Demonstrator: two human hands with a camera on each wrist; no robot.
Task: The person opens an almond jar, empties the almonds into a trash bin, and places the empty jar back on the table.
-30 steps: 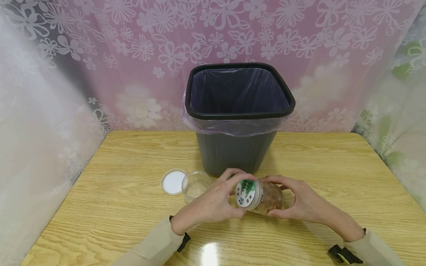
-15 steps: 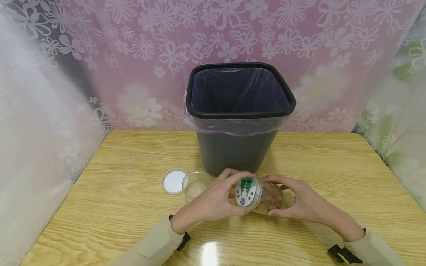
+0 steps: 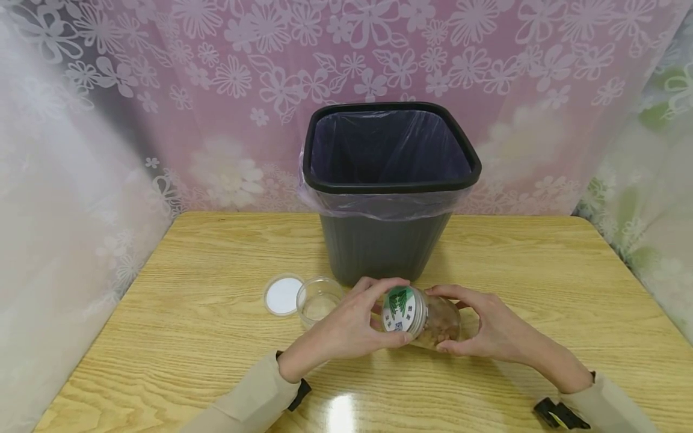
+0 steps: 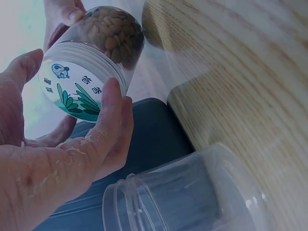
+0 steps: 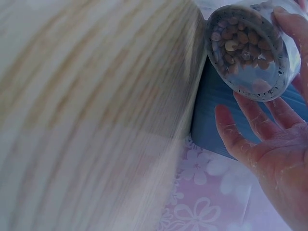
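Observation:
A clear jar (image 3: 441,328), partly filled with brown, almond-like kernels, lies tilted just above or on the table before me. Its round lid (image 3: 397,310) is white with green leaves and faces left. My left hand (image 3: 349,328) holds the lid by its rim, thumb below and fingers above. Around the jar's body curls my right hand (image 3: 495,331), thumb near its lower side. In the left wrist view the kernels (image 4: 113,38) show through the wall behind the lid. The right wrist view shows the jar's base (image 5: 248,55) with fingers under it.
An uncovered clear jar (image 3: 319,300) stands left of my left hand, beside a round lid with a white disc (image 3: 283,295). Behind the hands rises a dark bin (image 3: 387,240) with a purplish liner, on the wooden table (image 3: 216,264). A floral curtain (image 3: 227,120) hangs behind.
The lid's label has turned counterclockwise as seen from the head, with my left fingers and thumb shifting along its rim. The right hand and the jar's body have stayed in place.

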